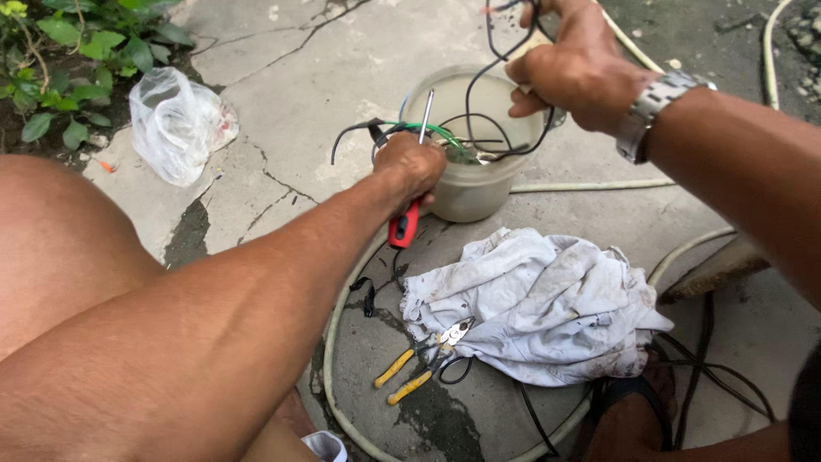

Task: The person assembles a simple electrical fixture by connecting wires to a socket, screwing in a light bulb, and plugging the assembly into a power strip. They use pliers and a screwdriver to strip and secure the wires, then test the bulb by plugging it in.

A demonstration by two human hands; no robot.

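I am gripping the red-handled screwdriver [409,210] in my left hand [415,162], working at the wires [479,141] over the translucent tub [475,184] — wiring step under way, I judge. My right hand [569,64] is pinching the black wire bundle taut above the tub; next move is calling for a steady tip — wires kept clear

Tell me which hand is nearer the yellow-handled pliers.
Left. The left hand, gripping a red-handled screwdriver, is above the yellow-handled pliers; the right hand is farther, holding black wires above the bucket.

Only one package in sight: a crumpled clear plastic bag [177,125], whitish and see-through, lying on the cracked concrete ground [291,77] near its upper left edge, just beside the green leaves [81,51]. No labels, signs or screens.
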